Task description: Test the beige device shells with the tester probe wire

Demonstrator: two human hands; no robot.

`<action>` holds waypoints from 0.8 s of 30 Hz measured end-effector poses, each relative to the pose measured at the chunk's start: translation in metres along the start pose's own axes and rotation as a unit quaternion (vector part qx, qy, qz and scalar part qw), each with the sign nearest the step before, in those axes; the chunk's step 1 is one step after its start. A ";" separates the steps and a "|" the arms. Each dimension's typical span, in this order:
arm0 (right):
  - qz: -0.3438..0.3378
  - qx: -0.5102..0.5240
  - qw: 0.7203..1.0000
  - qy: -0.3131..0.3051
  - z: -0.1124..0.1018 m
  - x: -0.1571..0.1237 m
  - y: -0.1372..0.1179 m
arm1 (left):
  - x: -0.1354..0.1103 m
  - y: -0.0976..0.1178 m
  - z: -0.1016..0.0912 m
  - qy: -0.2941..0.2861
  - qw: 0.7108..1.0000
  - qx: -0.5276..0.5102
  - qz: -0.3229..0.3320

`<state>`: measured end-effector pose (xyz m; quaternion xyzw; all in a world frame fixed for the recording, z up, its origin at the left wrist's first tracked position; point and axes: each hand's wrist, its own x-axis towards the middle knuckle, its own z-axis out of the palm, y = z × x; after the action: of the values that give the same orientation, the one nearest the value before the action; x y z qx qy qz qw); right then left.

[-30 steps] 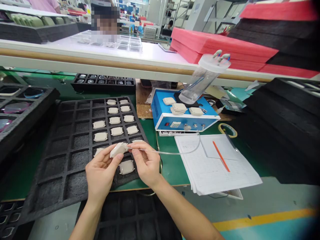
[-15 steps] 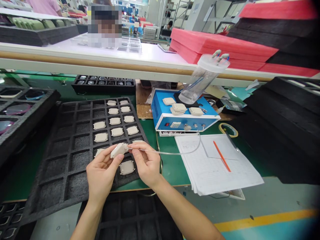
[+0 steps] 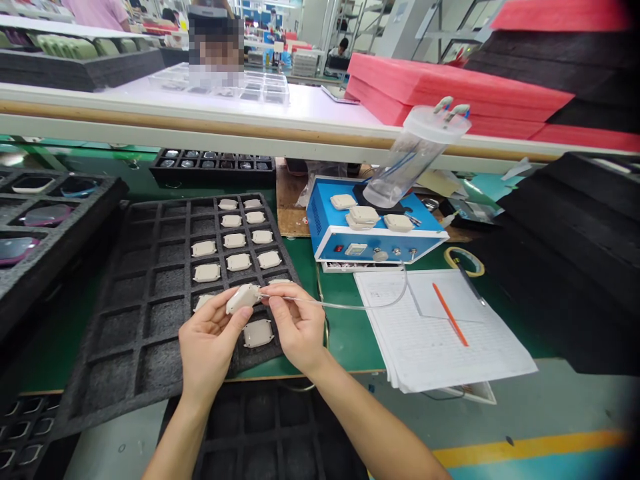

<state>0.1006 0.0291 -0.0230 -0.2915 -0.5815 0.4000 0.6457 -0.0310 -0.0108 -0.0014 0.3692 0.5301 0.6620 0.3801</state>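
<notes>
Both forearms come in from the bottom edge, the left one steep, the right on a long slant from lower right, wrists well apart, fingertips converging. Left hand (image 3: pixel 207 350): thumb on the near side, fingers curled behind, pinching a cream case (image 3: pixel 242 299), tilted, held up above the near right part of a black foam tray (image 3: pixel 163 320). Right hand (image 3: pixel 301 333): thumb and forefinger pinch the thin end of a clear tube (image 3: pixel 367 307) at the case's right end; cannot tell whether the tip enters it. More cream cases sit in the tray's right-hand compartments. Right of the hands, papers (image 3: pixel 450 360) with an orange stick (image 3: pixel 450 313) across them. The tube curves up to the front of a blue machine (image 3: pixel 325 213); atop it, further cases and a tilted clear cylinder (image 3: pixel 403 160). Beyond, a white shelf (image 3: pixel 320 141) bearing pink foam (image 3: pixel 445 87).
</notes>
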 end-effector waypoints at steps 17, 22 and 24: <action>0.011 0.003 1.000 0.001 0.001 0.001 -0.002 | 0.000 0.000 -0.001 0.005 1.000 0.003 0.000; 0.011 -0.004 1.000 0.003 0.001 0.002 -0.001 | 0.003 -0.001 -0.001 0.002 1.000 -0.002 -0.003; 0.010 -0.007 1.000 0.003 0.001 0.002 -0.001 | 0.002 -0.002 0.000 0.002 1.000 -0.001 -0.004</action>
<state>0.1000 0.0297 -0.0208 -0.3032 -0.5794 0.4016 0.6412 -0.0315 -0.0086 -0.0035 0.3653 0.5318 0.6618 0.3819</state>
